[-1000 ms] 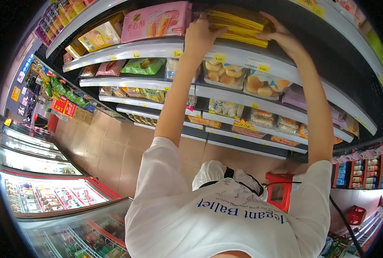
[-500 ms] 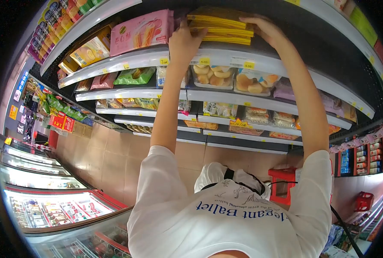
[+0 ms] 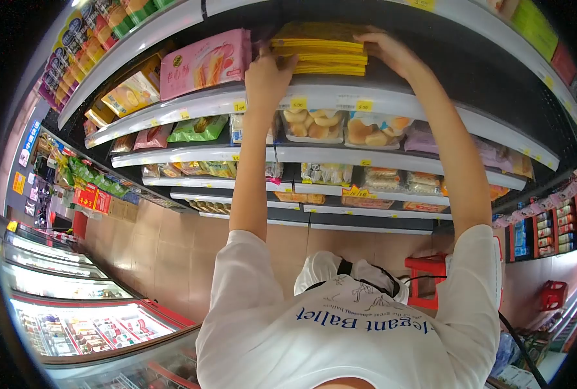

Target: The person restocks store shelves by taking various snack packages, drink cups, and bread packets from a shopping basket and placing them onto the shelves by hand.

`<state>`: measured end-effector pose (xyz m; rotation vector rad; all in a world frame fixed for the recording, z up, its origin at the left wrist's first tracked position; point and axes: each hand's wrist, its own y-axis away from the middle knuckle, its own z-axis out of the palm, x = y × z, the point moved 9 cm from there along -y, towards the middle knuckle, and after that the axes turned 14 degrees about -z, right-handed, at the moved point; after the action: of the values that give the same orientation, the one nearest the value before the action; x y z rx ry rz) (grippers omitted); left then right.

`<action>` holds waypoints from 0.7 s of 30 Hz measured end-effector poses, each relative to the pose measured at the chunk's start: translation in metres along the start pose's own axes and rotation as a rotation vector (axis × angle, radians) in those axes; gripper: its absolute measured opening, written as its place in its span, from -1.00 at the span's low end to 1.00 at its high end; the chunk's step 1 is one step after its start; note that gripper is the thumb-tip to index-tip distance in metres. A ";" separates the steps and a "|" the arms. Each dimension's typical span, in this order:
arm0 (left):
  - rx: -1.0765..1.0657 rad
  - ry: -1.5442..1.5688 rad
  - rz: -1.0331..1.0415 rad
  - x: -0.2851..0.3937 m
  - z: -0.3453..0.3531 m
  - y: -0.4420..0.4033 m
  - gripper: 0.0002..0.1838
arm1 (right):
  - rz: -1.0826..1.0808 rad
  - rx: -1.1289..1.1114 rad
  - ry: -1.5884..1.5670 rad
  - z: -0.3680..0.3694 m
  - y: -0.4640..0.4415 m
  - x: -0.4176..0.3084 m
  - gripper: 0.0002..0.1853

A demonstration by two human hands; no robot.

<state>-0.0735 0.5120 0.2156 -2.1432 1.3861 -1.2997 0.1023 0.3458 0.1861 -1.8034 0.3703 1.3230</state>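
A stack of flat yellow packets (image 3: 324, 52) lies on the upper shelf (image 3: 340, 97), their edges facing out. At the stack's left end is my left hand (image 3: 269, 74), thumb against the packets and the other fingers partly hidden at its side. My right hand (image 3: 389, 52) touches the top right corner of the stack, its fingers bent over the edge. Just left of my left hand stands a pink packet (image 3: 207, 63) with pictures of rolls on it.
Lower shelves carry trays of round buns (image 3: 314, 124), a green packet (image 3: 199, 129) and other bagged food. Yellow boxes (image 3: 133, 93) are at the upper left. A lit freezer (image 3: 94, 327) stands at the lower left, and a red stool (image 3: 424, 279) is behind my right arm.
The view has shifted, so the shelf appears lower and further left. The yellow packets now look more evenly stacked between my hands. My right fingers have moved from the stack's top to its right corner.
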 end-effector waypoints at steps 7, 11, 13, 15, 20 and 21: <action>-0.039 0.044 -0.144 -0.007 -0.001 0.002 -0.42 | -0.006 -0.020 -0.062 0.007 0.008 -0.014 -0.48; 0.012 0.021 -0.016 -0.003 -0.002 0.000 -0.41 | 0.001 -0.022 -0.085 0.006 0.008 -0.008 -0.48; -0.027 -0.012 0.019 0.009 -0.006 0.009 -0.39 | -0.021 0.287 0.208 -0.020 0.006 0.010 -0.40; 0.023 0.134 0.075 0.041 -0.032 0.036 -0.41 | -0.242 0.209 0.659 -0.014 0.031 -0.048 -0.16; -0.191 0.707 -0.033 0.108 -0.028 0.129 -0.67 | -0.624 0.311 0.732 -0.019 0.167 -0.141 -0.55; -0.352 0.921 -0.080 0.118 -0.005 0.158 -0.72 | -0.655 0.329 0.635 -0.028 0.193 -0.141 -0.63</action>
<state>-0.1537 0.3355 0.1811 -1.8390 1.9691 -2.4035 -0.0641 0.1760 0.2260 -1.7978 0.2701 0.2102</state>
